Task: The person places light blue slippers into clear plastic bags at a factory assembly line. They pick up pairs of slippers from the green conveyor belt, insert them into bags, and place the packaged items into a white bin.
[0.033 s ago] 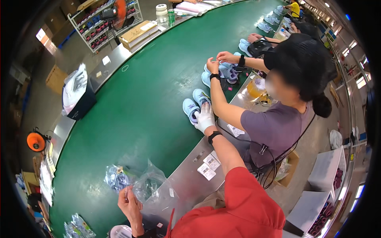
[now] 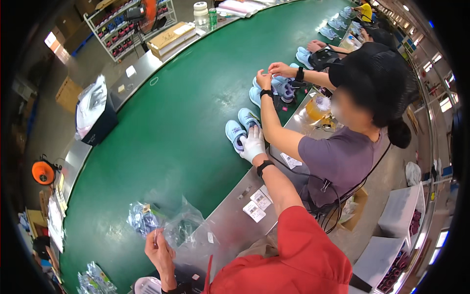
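My right hand (image 2: 252,143), in a white glove with a black band at the wrist, grips a pair of light blue sneakers (image 2: 236,133) by their collars on the green belt. Its fingertips are partly hidden in the shoe openings. Nearer to me, my bare left hand (image 2: 159,251) is closed in a pinch at the edge of a clear plastic bag (image 2: 190,223). The bag lies crumpled across the belt and the metal edge. Just beyond that hand is a plastic-wrapped bluish bundle (image 2: 143,218).
A co-worker (image 2: 338,152) sits to my right, hands above more light blue sneakers (image 2: 282,88). White printed labels (image 2: 254,211) lie on the metal ledge. A dark bin (image 2: 100,125) with plastic stands across the green belt (image 2: 161,142). More wrapped bundles (image 2: 95,280) lie at lower left.
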`<state>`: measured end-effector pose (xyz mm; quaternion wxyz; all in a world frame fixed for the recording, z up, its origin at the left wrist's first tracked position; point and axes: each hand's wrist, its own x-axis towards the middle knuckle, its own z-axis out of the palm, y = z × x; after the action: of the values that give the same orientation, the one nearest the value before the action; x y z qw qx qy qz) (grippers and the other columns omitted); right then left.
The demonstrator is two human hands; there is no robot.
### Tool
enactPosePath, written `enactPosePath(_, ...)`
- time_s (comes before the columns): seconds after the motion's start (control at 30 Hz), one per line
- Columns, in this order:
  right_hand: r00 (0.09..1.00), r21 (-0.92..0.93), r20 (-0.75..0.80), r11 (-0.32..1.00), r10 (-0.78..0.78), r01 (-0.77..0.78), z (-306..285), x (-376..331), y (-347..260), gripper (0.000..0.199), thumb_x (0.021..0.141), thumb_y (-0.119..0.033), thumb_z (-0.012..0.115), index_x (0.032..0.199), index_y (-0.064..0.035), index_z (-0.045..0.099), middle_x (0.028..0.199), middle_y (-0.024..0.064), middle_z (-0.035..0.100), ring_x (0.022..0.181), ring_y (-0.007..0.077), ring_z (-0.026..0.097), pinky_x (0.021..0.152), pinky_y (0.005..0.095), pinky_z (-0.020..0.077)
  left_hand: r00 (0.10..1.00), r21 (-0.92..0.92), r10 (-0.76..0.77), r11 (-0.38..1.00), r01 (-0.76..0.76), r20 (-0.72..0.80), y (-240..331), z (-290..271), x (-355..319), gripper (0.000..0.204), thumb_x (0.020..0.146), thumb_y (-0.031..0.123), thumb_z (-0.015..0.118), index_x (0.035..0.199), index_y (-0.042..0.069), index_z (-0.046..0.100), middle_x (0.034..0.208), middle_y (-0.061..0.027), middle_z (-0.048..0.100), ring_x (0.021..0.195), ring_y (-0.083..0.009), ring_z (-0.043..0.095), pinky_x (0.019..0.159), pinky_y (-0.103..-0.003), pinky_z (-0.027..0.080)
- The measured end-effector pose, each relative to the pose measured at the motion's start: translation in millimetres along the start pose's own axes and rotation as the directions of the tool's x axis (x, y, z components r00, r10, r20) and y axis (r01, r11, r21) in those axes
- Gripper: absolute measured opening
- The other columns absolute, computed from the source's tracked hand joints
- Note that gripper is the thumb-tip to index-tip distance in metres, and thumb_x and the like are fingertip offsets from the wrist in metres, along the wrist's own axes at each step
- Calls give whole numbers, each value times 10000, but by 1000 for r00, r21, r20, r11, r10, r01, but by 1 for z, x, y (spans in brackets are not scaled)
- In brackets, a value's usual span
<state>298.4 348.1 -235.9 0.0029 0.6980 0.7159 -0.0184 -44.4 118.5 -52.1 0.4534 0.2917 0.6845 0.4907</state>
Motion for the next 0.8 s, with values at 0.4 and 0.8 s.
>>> enactPosePath(0.4, 945, 959, 284, 23, -161, -284, -88, -65, -35, 659, 758, -572, 633, 1125, -26, 589, 1042, 104, 616, 962, 190, 586, 828, 328, 462, 992, -102, -63, 992, 74, 109, 19, 6, 15, 175, 947, 209, 498, 1043, 77, 564, 519, 71, 315, 362, -17, 254, 311, -207, 193)
enactPosePath(0.8, 715, 423, -177, 604, -676, 676, -182, -223, -138, 337, 717, -443, 633, 791, -116, 667, 918, 126, 576, 886, 304, 524, 761, 412, 388, 956, -37, 142, 990, -137, 258, 9, -12, -35, 164, 930, 172, 517, 1029, 93, 622, 527, 49, 398, 379, -35, 339, 344, -212, 289)
